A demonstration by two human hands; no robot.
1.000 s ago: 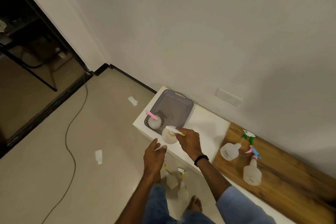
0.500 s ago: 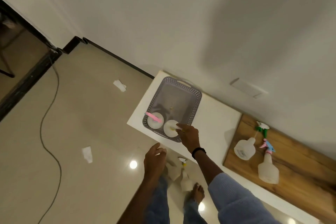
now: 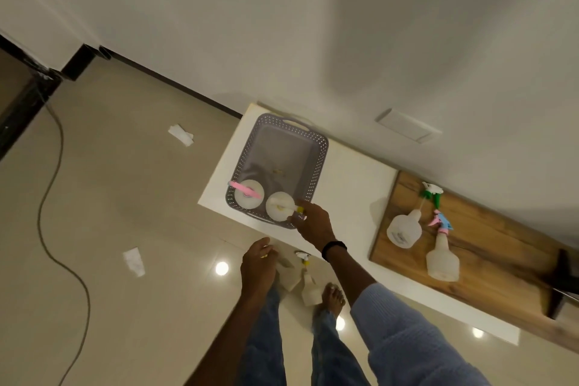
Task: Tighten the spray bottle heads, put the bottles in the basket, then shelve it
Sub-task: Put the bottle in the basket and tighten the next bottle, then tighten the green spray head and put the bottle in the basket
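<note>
White bottle labels [image 3: 399,236] look printed, perhaps, but are unreadable.

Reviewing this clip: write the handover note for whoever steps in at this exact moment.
Right hand: fingers on the head of the yellow-head bottle, standing in the basket; whether it still grips is unclear.
Left hand: free, held low in front of the body.
In the basket: pink-head bottle and the yellow one, both upright at the near end.
Left: green-head bottle and blue-pink-head bottle lie on the wooden board; another bottle is on the floor by the feet. Tighten, load, then shelve the basket.
</note>
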